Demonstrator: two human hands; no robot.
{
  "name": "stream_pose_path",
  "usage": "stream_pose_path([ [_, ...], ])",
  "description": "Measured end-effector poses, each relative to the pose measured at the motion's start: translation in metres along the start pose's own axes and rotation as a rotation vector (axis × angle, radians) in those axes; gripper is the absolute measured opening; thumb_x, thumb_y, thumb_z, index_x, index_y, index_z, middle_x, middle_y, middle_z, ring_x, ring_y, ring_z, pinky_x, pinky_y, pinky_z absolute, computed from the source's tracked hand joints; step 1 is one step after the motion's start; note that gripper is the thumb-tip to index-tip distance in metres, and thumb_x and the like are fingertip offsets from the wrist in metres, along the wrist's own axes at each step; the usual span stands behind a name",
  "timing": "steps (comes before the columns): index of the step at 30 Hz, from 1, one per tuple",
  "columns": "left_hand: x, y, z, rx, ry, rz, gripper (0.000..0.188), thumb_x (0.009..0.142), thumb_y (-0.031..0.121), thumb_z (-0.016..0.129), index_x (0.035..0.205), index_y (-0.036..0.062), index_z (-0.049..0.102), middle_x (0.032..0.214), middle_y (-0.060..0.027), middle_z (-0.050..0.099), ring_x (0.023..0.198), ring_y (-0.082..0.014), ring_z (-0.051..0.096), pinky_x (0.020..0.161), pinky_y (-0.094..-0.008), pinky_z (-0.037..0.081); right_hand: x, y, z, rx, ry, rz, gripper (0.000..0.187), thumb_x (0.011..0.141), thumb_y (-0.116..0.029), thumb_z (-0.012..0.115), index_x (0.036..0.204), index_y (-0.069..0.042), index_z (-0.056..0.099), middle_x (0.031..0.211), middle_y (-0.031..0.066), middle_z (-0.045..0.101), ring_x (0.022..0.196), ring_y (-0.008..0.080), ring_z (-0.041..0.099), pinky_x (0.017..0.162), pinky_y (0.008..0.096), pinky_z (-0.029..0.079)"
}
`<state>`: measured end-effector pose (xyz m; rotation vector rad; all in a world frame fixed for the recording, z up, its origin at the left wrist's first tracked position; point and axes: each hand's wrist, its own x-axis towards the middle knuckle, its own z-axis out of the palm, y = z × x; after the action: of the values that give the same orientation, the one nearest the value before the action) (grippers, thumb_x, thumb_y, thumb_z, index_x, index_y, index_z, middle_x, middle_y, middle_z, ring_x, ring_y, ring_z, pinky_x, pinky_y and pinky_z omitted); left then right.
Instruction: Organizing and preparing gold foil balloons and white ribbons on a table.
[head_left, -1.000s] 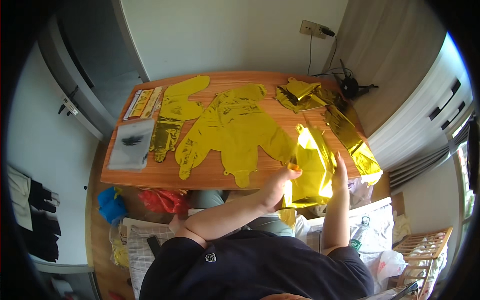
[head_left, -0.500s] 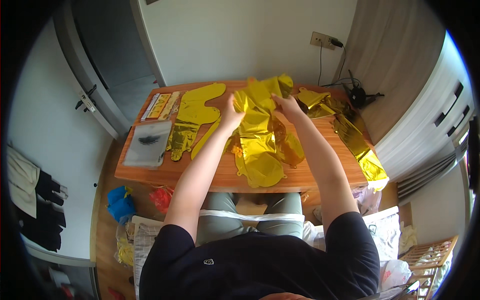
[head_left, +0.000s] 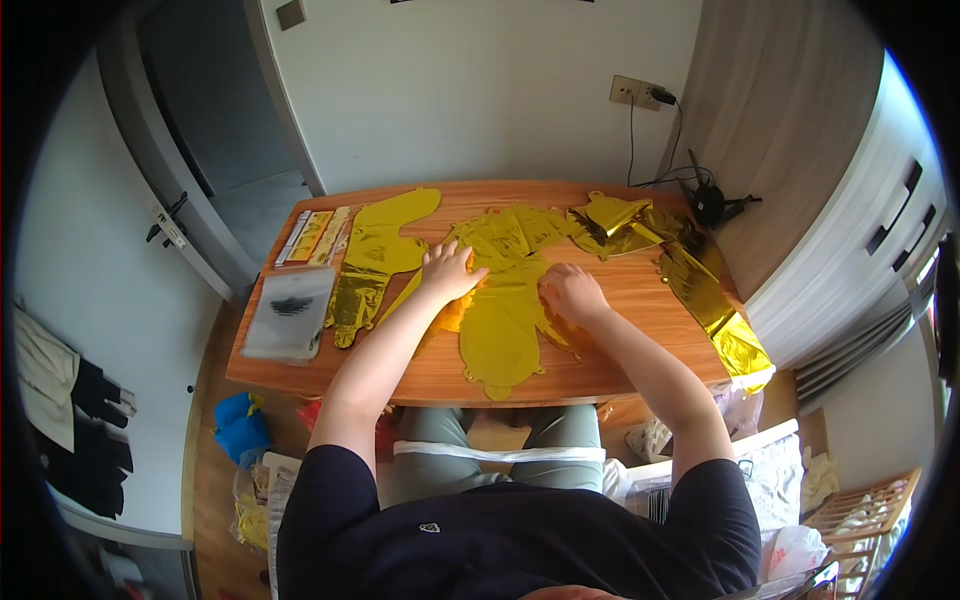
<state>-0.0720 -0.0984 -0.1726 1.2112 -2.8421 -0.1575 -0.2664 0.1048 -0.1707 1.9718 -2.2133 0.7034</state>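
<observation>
A flat, shiny gold foil balloon point(head_left: 500, 335) lies in the middle of the wooden worktop point(head_left: 640, 345). The left hand point(head_left: 452, 272) is on its left side, with the fingers spread apart. The right hand point(head_left: 574, 293) is by its right edge with bent fingers; I cannot tell if they pinch the foil. Another gold foil balloon point(head_left: 388, 235) lies flat to the left, near a clear plastic bag point(head_left: 289, 315). Crumpled gold foil point(head_left: 618, 224) lies on the far right part.

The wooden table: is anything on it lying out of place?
Yes, one gold foil strip appears to hang past the right front corner of the wooden table, while the central gold foil balloon lies spread on top.
</observation>
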Motion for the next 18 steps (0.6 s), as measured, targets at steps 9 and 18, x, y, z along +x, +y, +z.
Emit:
stream_pose_path([
  [9,0.021,-0.007,-0.004,-0.015,0.022,0.035,0.078,0.090,0.066,0.048,0.149,0.0151,0.039,0.155,-0.0137,0.033,0.144,-0.0319,0.024,0.117,-0.0510,0.015,-0.011,0.004,0.002,0.014,0.015,-0.095,0.025,0.090,-0.025,0.062,0.110,-0.011,0.069,0.113,0.0066,0.064,0.111,0.0276,0.056,0.096,0.0416,0.044],
  [18,0.030,-0.014,-0.003,-0.097,0.016,0.026,0.078,0.091,0.066,0.048,0.149,0.0144,0.039,0.156,-0.0093,0.033,0.144,-0.0304,0.025,0.117,-0.0513,0.015,-0.009,0.006,0.000,0.019,0.010,-0.090,0.026,0.089,-0.025,0.064,0.110,-0.011,0.069,0.114,0.0055,0.064,0.112,0.0267,0.055,0.096,0.0425,0.044],
])
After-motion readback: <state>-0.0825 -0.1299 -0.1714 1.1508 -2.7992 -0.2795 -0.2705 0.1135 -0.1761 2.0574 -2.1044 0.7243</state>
